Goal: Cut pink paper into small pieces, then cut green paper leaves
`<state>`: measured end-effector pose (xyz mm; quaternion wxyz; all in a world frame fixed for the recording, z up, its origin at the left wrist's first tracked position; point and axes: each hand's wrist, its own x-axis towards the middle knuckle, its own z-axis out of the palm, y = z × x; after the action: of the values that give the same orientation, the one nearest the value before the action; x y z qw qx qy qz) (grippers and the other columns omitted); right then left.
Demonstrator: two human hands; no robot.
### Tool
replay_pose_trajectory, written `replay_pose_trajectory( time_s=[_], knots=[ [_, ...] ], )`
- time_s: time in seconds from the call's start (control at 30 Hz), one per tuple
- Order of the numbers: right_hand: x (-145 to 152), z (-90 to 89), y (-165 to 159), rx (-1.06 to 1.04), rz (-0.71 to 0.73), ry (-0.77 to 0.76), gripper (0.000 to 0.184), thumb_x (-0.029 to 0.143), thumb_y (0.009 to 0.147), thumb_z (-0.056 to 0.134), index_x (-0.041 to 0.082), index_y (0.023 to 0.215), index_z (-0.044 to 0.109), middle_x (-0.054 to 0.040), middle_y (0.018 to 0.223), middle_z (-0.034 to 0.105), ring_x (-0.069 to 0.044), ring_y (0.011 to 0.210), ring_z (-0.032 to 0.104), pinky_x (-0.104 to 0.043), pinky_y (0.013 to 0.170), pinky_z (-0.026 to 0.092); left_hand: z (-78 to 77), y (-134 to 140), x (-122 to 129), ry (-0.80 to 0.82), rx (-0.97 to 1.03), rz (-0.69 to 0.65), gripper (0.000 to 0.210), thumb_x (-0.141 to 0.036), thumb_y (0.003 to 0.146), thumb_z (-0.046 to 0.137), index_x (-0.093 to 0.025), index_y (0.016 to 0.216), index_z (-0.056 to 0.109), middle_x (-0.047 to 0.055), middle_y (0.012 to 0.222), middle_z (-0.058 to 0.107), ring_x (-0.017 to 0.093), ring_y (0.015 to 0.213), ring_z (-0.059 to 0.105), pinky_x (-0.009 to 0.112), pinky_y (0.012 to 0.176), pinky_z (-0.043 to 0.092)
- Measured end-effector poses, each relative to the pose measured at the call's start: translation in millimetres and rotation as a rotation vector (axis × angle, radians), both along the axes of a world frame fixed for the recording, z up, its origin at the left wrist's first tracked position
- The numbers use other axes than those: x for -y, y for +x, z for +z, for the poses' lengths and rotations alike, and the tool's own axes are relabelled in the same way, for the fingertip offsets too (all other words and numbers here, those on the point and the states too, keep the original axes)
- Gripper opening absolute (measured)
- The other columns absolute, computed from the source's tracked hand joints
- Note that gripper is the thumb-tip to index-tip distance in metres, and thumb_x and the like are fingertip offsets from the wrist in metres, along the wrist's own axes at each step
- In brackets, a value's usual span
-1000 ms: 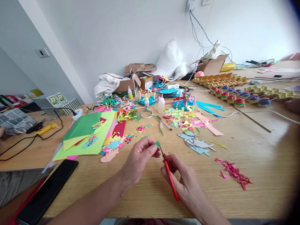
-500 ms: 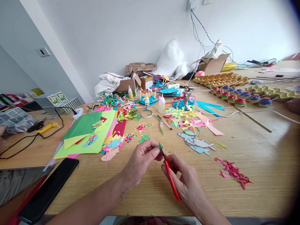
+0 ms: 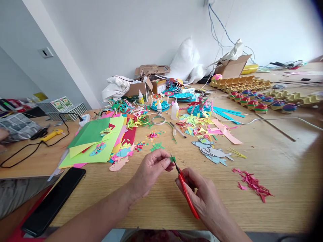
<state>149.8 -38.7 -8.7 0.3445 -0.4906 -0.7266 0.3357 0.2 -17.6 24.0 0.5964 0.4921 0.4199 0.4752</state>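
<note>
Between the thumb and fingers of my left hand [image 3: 155,169] is pinched a small green piece of paper [image 3: 173,159]. My right hand [image 3: 202,190] grips red-handled scissors [image 3: 187,191], and their dark blades meet the green paper. Just beyond my hands lie a little heap of green paper snippets [image 3: 156,146] and a scatter of coloured paper dots [image 3: 152,135]. Grey-blue paper fish [image 3: 213,153] rest beyond my right hand. Dark pink paper shreds [image 3: 253,184] are piled at the right. Several smaller paper fish [image 3: 119,164] lie left of my left hand.
Coloured paper sheets [image 3: 89,134] are stacked on the left, with a black phone [image 3: 55,198] at the near edge. Glue bottles [image 3: 175,110] stand at the back. Egg cartons [image 3: 239,84] and a white cable [image 3: 275,118] are at the right. Part of another person's hand [image 3: 3,134] shows far left.
The scissors have shifted slightly to the right, and more of the green paper shows by the blades. My left hand keeps its pinch. The whole view has moved a little.
</note>
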Motion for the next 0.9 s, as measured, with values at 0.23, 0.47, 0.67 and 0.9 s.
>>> replay_pose_trajectory(
  time_s=[0.23, 0.47, 0.67, 0.9],
  knots=[
    [0.5, -2.1, 0.4, 0.027, 0.005, 0.044, 0.028, 0.036, 0.081, 0.040, 0.019, 0.059, 0.043, 0.0067, 0.046, 0.035, -0.008, 0.042, 0.032, -0.018, 0.040, 0.027, -1.4, -2.4, 0.6, -0.024, 0.016, 0.020, 0.016, -0.029, 0.071, 0.061, -0.014, 0.071, 0.055, 0.000, 0.066, 0.058, 0.010, 0.064, 0.054, 0.024, 0.067, 0.043],
    [2.9, -1.5, 0.4, 0.048, 0.014, 0.014, 0.030, 0.038, 0.081, 0.039, 0.019, 0.058, 0.042, 0.0068, 0.046, 0.033, -0.007, 0.042, 0.032, -0.018, 0.040, 0.026, -1.9, -3.8, 0.9, -0.015, 0.007, 0.024, 0.015, -0.027, 0.072, 0.060, -0.014, 0.071, 0.054, -0.001, 0.065, 0.057, 0.010, 0.064, 0.054, 0.023, 0.065, 0.043],
    [3.3, -5.2, 1.1, 0.074, 0.022, 0.014, 0.030, 0.038, 0.081, 0.038, 0.019, 0.059, 0.042, 0.0070, 0.046, 0.032, -0.007, 0.041, 0.031, -0.018, 0.040, 0.024, -2.9, -4.8, 1.2, -0.018, -0.027, 0.025, 0.016, -0.029, 0.072, 0.059, -0.014, 0.071, 0.053, -0.001, 0.065, 0.056, 0.010, 0.063, 0.054, 0.024, 0.064, 0.043],
    [7.9, -1.8, 5.7, 0.053, 0.069, -0.083, 0.031, 0.041, 0.082, 0.039, 0.019, 0.059, 0.041, 0.0063, 0.049, 0.033, -0.008, 0.045, 0.032, -0.020, 0.043, 0.025, -0.8, -10.6, 0.5, -0.014, -0.113, -0.011, 0.018, -0.030, 0.072, 0.057, -0.014, 0.069, 0.050, -0.001, 0.062, 0.055, 0.010, 0.060, 0.054, 0.023, 0.061, 0.043]
  ],
)
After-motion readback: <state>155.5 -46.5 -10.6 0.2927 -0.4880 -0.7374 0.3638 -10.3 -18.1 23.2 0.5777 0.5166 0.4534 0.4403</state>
